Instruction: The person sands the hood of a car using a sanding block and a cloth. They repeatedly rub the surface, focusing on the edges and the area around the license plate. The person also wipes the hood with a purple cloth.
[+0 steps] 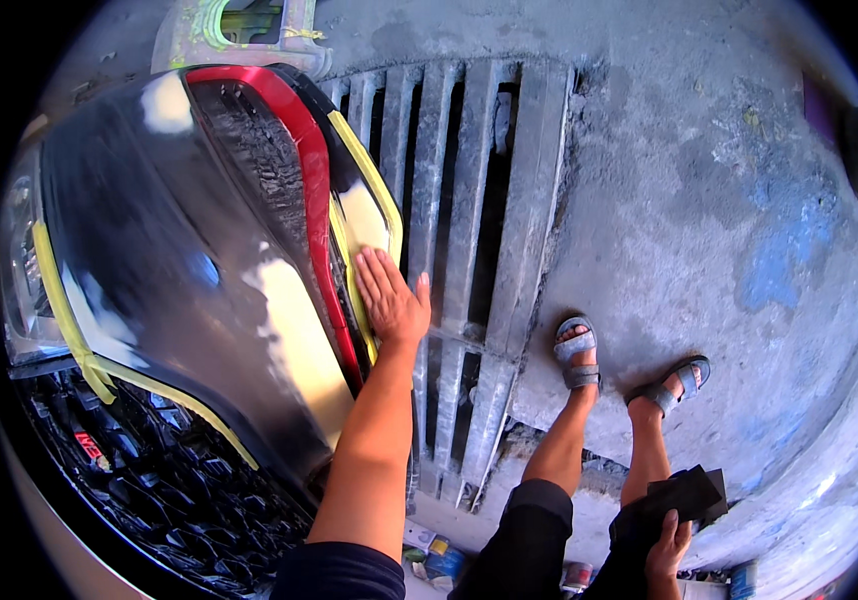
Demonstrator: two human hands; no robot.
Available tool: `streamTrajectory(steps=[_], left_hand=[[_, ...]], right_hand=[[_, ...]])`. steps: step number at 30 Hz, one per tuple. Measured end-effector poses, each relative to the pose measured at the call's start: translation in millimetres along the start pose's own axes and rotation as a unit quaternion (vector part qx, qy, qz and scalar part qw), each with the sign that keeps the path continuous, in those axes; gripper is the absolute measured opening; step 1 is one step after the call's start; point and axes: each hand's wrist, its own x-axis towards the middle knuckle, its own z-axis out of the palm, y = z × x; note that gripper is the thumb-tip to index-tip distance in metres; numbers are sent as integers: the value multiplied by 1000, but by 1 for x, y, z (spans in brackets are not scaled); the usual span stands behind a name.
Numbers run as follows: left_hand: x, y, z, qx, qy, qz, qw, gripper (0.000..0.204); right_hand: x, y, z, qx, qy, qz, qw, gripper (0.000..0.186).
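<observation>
My left hand (392, 298) lies flat on the edge of a dark car bumper (219, 240), fingers stretched out and nothing in them. Its fingertips touch a cream filler patch (364, 218) between strips of yellow masking tape (381, 180). Beside that runs a curved red trim strip (315, 165). A larger cream patch (299, 340) shows on the bumper to the left of my forearm. Low on the right, my right hand (667, 548) grips folded black sheets of sandpaper (691, 493), the thumb on top.
Under and beside the bumper is a metal floor grate (454, 200) with open slots. Grey concrete floor (669, 200) spreads to the right, around my sandalled feet (577, 350). A pale green-stained frame part (184, 35) lies at the far end. Cans (577, 575) stand near the lower edge.
</observation>
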Motion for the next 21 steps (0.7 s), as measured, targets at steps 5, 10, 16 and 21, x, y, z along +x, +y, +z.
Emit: streamTrajectory(steps=[5, 10, 16, 21], left_hand=[[-45, -3, 7, 2, -55, -33, 998, 80], [-87, -6, 11, -14, -44, -48, 998, 79], [-151, -6, 10, -55, -86, -79, 992, 77], [-203, 0, 2, -68, -130, -101, 984, 77]], right_hand=[[0, 12, -7, -15, -15, -1, 1000, 34], [-2, -3, -7, -66, -29, -9, 997, 31], [0, 17, -13, -38, -15, -16, 999, 31], [2, 30, -19, -32, -21, -12, 999, 31]])
